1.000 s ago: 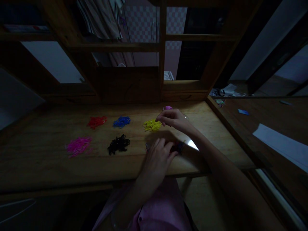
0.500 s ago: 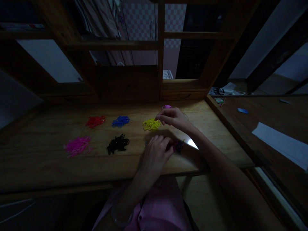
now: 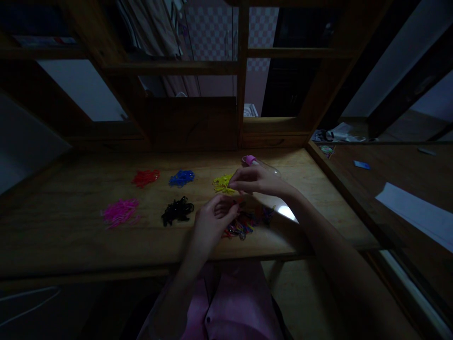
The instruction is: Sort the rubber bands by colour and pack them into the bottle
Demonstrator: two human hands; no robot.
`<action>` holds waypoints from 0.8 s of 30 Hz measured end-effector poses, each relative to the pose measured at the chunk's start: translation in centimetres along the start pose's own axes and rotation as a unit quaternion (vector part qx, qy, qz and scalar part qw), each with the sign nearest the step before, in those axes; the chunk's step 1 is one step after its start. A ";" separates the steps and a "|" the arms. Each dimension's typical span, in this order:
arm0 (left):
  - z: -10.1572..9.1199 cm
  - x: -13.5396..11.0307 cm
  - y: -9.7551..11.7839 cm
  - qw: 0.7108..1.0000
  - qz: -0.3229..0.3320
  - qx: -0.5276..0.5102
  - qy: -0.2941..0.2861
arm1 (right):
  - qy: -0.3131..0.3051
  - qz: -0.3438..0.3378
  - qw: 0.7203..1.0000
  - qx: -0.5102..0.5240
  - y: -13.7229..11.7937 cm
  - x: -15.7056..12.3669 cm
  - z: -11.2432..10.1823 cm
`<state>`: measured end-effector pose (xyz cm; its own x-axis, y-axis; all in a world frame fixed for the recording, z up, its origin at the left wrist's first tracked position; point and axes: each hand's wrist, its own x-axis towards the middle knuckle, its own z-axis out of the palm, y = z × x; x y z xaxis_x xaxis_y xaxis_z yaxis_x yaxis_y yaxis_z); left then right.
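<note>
My left hand (image 3: 212, 219) is closed, fingers curled and thumb against them, beside a mixed pile of coloured rubber bands (image 3: 242, 225). Whatever it holds, if anything, is hidden. My right hand (image 3: 260, 181) is pinched at the right edge of the yellow rubber bands (image 3: 222, 182), partly covering them; its fingertips are too dark to show what is in them. Left of my hands lie separate heaps of black rubber bands (image 3: 178, 211), blue rubber bands (image 3: 181, 177), red rubber bands (image 3: 146, 177) and pink rubber bands (image 3: 121, 212).
A clear bottle with a pink cap (image 3: 250, 160) lies behind my right hand. The wooden desk (image 3: 88, 245) has a shelf frame (image 3: 269, 123) along its back. To the right, a side surface bears white paper (image 3: 417, 212) and a small blue packet (image 3: 361, 165).
My left hand has drawn back to the left and curled, uncovering the mixed pile. My right hand has dipped slightly, staying by the yellow bands. The view has shifted a little.
</note>
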<state>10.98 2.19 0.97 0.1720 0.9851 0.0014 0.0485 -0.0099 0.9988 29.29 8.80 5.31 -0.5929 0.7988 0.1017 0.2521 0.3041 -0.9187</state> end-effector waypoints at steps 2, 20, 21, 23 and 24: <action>-0.2 -0.1 0.2 1.000 -0.002 0.005 0.017 | -0.057 0.008 0.998 0.015 -0.1 -0.1 0.2; -2.4 -1.3 1.0 0.986 -0.082 -0.139 -0.033 | -0.102 0.029 0.986 0.129 0.0 -0.3 -0.1; -2.4 -1.3 0.9 0.986 -0.083 -0.141 -0.033 | -0.107 0.029 0.986 0.128 -0.1 -0.3 -0.1; -2.4 -1.4 0.9 0.986 -0.085 -0.141 -0.034 | -0.116 0.029 0.985 0.126 -0.1 -0.3 -0.1; -2.4 -1.4 0.9 0.986 -0.083 -0.141 -0.036 | -0.119 0.028 0.985 0.125 0.0 -0.3 -0.1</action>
<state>8.40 1.21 1.99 0.2544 0.9542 -0.1572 -0.1919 0.2091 0.9589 29.55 8.57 5.36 -0.7528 0.6581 -0.0170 0.1110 0.1014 -0.9886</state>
